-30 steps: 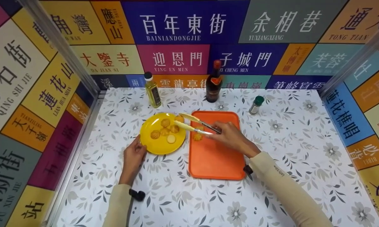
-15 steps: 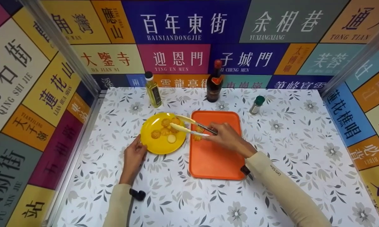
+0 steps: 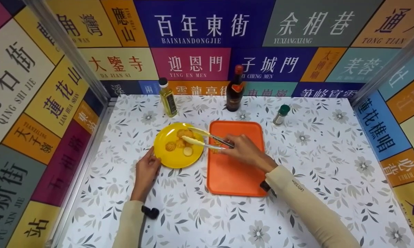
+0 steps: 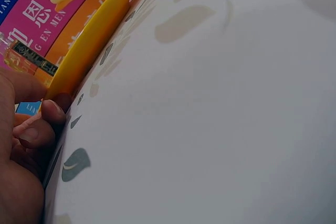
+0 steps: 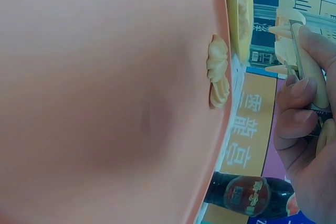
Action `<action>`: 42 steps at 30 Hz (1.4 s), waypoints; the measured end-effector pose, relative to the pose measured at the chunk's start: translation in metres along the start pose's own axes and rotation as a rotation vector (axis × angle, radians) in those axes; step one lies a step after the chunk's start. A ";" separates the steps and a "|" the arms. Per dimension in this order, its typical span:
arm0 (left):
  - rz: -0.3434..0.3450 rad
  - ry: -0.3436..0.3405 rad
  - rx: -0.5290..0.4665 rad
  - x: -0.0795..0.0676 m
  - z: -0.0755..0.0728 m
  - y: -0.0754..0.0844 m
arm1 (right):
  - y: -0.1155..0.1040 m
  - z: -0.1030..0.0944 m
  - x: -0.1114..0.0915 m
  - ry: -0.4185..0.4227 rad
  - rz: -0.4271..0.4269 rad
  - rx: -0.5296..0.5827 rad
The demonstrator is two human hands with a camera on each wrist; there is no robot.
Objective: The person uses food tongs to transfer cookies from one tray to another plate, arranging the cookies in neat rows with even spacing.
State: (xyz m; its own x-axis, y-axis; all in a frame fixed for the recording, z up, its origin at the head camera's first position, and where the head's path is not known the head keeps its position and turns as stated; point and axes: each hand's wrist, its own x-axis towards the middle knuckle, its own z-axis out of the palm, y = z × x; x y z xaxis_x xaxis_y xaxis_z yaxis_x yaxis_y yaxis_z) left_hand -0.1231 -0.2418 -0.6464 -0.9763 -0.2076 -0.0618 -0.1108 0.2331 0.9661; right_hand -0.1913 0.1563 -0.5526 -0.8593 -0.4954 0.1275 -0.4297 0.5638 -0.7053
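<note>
On orange tray (image 3: 237, 175), cookies (image 5: 217, 59), unseen from left wrist

Left hand (image 3: 147, 167) bare; behind it, left sleeve (image 3: 128, 222), long, plain beige. Black gadget (image 3: 151, 212) with rounded end juts from that sleeve's inner side. Right hand (image 3: 243, 150) bare; behind it, right sleeve (image 3: 313, 210), same beige, small dark lettering (image 3: 298, 186). Black boxy gadget (image 3: 265, 186) at sleeve end.

Bright head view, glare on plate (image 3: 175, 160), dim left-wrist view
</note>
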 end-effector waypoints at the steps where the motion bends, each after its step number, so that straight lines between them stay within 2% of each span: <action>1: 0.003 0.000 0.001 0.000 0.000 0.000 | 0.000 0.001 0.000 0.000 -0.005 0.001; 5: 0.011 0.008 0.024 0.000 0.001 0.000 | 0.000 0.003 0.001 -0.012 -0.022 -0.002; 11: -0.012 0.019 0.052 0.001 0.003 0.001 | 0.000 0.006 0.001 -0.033 -0.037 -0.005; 30: -0.005 0.015 0.052 0.000 0.001 0.001 | -0.003 0.016 -0.001 -0.069 -0.048 -0.005; 37: -0.006 0.008 0.002 0.000 0.000 -0.001 | -0.003 0.018 -0.002 -0.077 -0.078 -0.007; 42: -0.005 0.006 0.011 -0.001 0.000 -0.001 | -0.003 0.021 -0.002 -0.083 -0.073 -0.005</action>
State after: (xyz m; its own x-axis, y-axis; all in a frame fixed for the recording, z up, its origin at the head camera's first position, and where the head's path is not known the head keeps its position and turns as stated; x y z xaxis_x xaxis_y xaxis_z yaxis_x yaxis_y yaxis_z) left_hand -0.1222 -0.2417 -0.6476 -0.9746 -0.2144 -0.0653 -0.1178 0.2421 0.9631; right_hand -0.1828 0.1416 -0.5651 -0.7999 -0.5880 0.1202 -0.4920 0.5277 -0.6925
